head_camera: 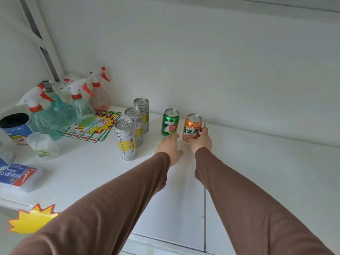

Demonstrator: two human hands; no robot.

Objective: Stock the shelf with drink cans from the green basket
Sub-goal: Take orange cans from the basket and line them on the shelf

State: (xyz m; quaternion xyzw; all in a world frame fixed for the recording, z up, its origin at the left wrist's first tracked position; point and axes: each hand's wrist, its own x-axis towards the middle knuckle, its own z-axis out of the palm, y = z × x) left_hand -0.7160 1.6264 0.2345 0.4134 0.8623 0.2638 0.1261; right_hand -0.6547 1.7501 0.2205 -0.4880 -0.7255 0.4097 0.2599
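Orange aluminium drink can [191,128] stands upright on the white shelf [257,162], right hand [201,139] wrapped around it to square the row. Left hand [170,147], fingers loosened, just touches the green aluminium can [170,122] beside it, likely steadying; the basket is out of view.

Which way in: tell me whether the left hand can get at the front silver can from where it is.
Probably yes. The left hand rests open by the green can, and bare shelf lies between it and the front silver can. Nothing stands in that gap; the right hand holds the orange can on the other side.
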